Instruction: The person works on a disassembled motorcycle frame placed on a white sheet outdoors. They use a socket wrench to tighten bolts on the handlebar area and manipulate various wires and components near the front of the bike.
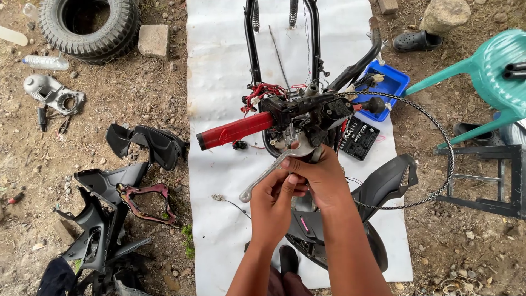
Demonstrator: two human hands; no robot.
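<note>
Two bare hands meet just below a stripped scooter handlebar (307,112) on a white sheet (219,71); the left hand (274,205) pinches a silver brake lever (266,174); the right hand (323,178) grips the lever's pivot end under the bar; a red grip (234,130) juts left of the handlebar; a blue tray (390,85) sits to its right; a tyre (90,24) lies far left.
</note>
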